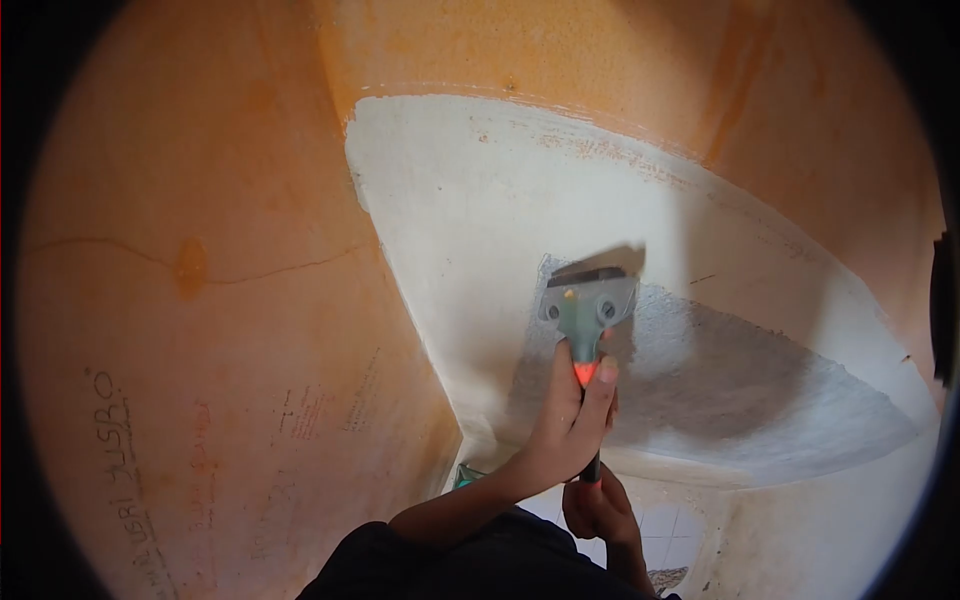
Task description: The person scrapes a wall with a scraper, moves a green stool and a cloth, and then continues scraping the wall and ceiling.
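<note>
A wall scraper (583,312) with a grey-green head, two screws and a black-and-orange handle points up the wall. Its wide blade lies at or close against the white-painted wall patch (480,210); a gap, if any, cannot be made out. Around the upper handle, just below the head, my left hand (580,415) is closed with its thumb along the grip. Lower down, my right hand (602,505) is closed at the handle's end. A rough grey stripped area (710,370) spreads under and right of the blade.
An orange wall (200,330) with a crack and handwriting meets the white patch at a corner on my left. Orange paint (600,60) continues above. White floor tiles (668,530) show below, and a green object (466,476) stands partly hidden beside my left forearm.
</note>
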### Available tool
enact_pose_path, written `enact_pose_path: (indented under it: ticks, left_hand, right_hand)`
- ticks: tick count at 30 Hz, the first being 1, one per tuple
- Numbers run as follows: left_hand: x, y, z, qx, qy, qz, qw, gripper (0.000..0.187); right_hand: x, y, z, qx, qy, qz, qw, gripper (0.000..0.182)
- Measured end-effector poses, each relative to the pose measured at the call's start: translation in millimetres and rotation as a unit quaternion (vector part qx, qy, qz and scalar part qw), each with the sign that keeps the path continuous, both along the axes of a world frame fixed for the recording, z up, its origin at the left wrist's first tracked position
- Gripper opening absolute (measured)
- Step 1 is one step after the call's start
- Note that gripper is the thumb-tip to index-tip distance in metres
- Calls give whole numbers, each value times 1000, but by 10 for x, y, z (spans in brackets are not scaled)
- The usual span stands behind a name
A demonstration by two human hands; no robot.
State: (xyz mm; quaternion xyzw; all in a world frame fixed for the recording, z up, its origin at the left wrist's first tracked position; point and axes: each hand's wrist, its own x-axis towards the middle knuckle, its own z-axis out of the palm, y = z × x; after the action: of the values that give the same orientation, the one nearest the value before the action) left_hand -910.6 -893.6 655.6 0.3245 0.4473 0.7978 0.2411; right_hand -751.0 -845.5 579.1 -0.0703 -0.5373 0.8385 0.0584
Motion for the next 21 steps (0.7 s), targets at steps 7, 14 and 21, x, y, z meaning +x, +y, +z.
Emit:
enact_pose_path:
  ticks: [7, 14, 21]
  left_hand:
    - [-16, 261, -169, 12, -52, 46, 998, 33]
    - [43, 278, -102, 19, -91, 62, 994, 36]
    - [35, 268, -88, 22, -77, 72, 994, 38]
  right_hand:
    - [-83, 128, 92, 209, -82, -97, 970, 41]
    - [18, 221, 234, 319, -116, -87, 937, 38]
    - [3, 209, 299, 330, -156, -82, 927, 38]
